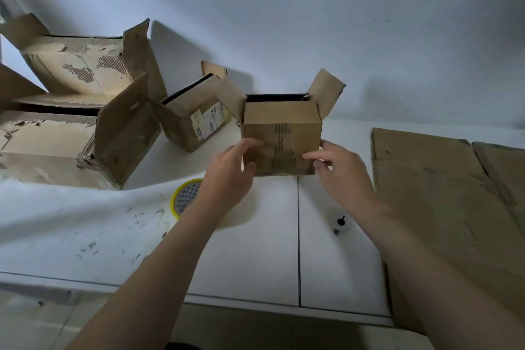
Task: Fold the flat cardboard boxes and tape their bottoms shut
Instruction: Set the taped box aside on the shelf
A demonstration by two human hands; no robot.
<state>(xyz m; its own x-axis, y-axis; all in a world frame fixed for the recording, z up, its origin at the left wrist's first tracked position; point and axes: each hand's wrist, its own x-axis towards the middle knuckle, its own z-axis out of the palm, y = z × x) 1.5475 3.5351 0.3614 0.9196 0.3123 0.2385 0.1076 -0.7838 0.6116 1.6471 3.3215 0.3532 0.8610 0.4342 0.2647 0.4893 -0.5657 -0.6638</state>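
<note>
Centre of frame: the left hand grip curls round the left edge of the small box. The right hand grip pinches its right edge. Both forearms are extended.

**A white room in dim light**

A plain white wall fills the upper half, with soft grey shadows low on it. Below it stands a white table; a thin dark seam divides its top into two panels. Its left part carries dark scuff marks. Pale floor shows beyond the table's front edge, at lower left.
</note>
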